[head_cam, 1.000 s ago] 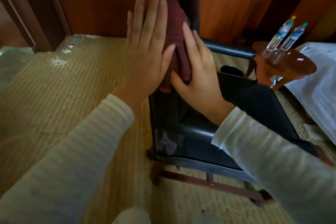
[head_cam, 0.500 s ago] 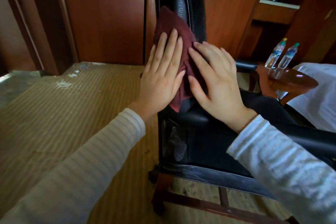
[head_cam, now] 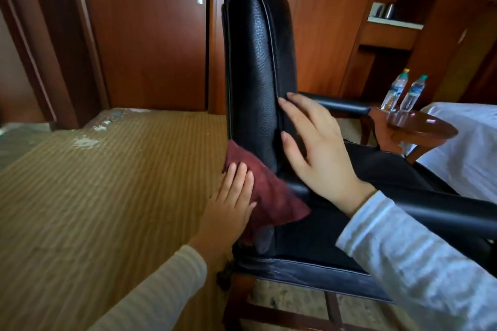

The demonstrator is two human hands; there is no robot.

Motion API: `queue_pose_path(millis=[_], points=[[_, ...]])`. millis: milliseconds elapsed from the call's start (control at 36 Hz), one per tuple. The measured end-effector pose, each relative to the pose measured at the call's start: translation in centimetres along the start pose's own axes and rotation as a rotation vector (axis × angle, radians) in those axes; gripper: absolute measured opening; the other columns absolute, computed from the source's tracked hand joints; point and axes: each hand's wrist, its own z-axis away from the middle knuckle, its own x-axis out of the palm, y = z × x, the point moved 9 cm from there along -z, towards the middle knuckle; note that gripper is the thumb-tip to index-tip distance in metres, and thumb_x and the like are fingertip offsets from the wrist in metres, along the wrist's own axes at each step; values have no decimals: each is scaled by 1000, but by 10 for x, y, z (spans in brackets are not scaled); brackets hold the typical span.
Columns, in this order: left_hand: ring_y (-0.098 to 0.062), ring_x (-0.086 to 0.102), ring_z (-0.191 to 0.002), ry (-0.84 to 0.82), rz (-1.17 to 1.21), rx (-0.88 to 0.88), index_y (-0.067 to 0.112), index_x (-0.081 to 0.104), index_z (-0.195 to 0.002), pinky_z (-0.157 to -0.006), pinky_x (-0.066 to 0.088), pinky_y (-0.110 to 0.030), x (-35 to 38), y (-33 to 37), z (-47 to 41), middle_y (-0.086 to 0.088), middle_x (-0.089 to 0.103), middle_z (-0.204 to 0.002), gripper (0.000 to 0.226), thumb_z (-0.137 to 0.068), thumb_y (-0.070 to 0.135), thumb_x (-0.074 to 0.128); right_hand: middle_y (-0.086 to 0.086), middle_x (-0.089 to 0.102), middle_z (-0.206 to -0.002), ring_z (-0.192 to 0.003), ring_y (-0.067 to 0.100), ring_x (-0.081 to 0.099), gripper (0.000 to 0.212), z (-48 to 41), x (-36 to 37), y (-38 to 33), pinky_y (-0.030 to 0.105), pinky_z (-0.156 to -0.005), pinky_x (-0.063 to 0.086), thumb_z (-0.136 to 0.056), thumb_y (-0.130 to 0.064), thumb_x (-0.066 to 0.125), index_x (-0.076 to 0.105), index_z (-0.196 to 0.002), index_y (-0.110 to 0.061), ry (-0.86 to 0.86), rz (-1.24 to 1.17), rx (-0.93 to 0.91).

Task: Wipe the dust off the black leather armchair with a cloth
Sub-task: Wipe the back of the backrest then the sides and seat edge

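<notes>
Floor [head_cam: 107,183]: tan, striped.
Armchair [head_cam: 255,75]: black, backrest upright.
Left hand [head_cam: 231,204]: straight fingers press cloth [head_cam: 271,196] on lower backrest.
Right hand [head_cam: 322,153]: fingers relaxed, spread, touching backrest.

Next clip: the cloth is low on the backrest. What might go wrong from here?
1. The left hand presses the cloth with flat fingers, ungripped; its loose lower part may slip off.
2. The right hand rests bare on the armchair, possibly smudging leather.
3. Pushing the armchair might topple the bottles on the side table.
</notes>
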Motion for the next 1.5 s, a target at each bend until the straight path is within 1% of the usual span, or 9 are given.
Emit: queue_pose_path(millis=[111, 222, 333, 528, 667, 778, 1139, 1333, 1500], points=[[-31, 11, -141, -92, 29, -10, -2, 29, -138, -115, 11, -39, 4, 2, 20, -22, 33, -138, 46, -105, 26, 15, 10, 46, -141, -130, 25, 43, 47, 5, 3, 5, 45, -105, 38, -93, -19, 51, 47, -139, -8, -20, -19, 29], [-24, 9, -146, -175, 64, 126, -4, 52, -121, -118, 15, -33, 2, 0, 35, -21, 47, -132, 40, -88, 17, 42, 11, 43, -143, -132, 25, 42, 49, 7, 5, 6, 40, -109, 35, -93, -18, 50, 45, -141, -7, -34, -39, 43], [-15, 62, -66, -156, 429, -328, 15, 57, -95, -47, 50, -19, -37, -51, 25, -6, 59, -83, 10, -93, 11, 48, 12, 41, -145, -133, 24, 40, 51, 8, 7, 6, 38, -111, 34, -93, -18, 50, 43, -142, -7, -32, -43, 53], [-7, 52, -75, 213, 576, -796, 0, 58, -105, -63, 34, -6, -117, -141, -38, 3, 55, -83, 20, -99, 8, 40, 14, 43, -143, -133, 26, 39, 49, 8, 7, 3, 34, -114, 29, -92, -15, 50, 44, -140, -3, 6, -76, 76], [11, 47, -94, 316, 545, -625, -6, 54, -120, -88, 29, 3, -123, -98, -77, -5, 57, -110, 30, -97, 5, 37, 15, 42, -143, -133, 26, 39, 50, 9, 7, 2, 30, -114, 26, -92, -15, 52, 44, -139, -2, 12, -84, 91], [-24, 18, -144, 107, 523, -243, -4, 32, -143, -119, 12, -28, -70, -27, -69, -17, 20, -153, 47, -101, 17, 35, 16, 42, -143, -132, 26, 39, 51, 10, 6, 2, 27, -114, 25, -91, -12, 53, 44, -140, -2, -11, -56, 65], [-30, 18, -137, 91, -62, 12, 2, 17, -142, -117, 8, -40, 16, 30, 16, -18, 30, -141, 42, -101, 9, 13, 15, 42, -142, -132, 25, 39, 52, 32, 13, 11, 26, -114, 25, -91, -12, 55, 43, -141, -4, -101, -24, 57], [-31, 6, -143, -281, -17, 207, 2, -13, -149, -111, 10, -37, 66, 55, 83, -11, 16, -152, 79, -86, 17, 32, 17, 42, -141, -128, 29, 42, 49, 45, 16, 10, 30, -112, 28, -91, -14, 53, 46, -138, -3, -161, 14, 39], [-23, 27, -138, -362, 213, 323, 9, 2, -152, -114, 18, -36, 37, 52, 85, -9, 20, -152, 82, -80, 8, 41, 17, 43, -140, -127, 28, 42, 46, 53, 13, 4, 26, -112, 27, -91, -14, 53, 48, -136, -3, -159, 5, 50]])
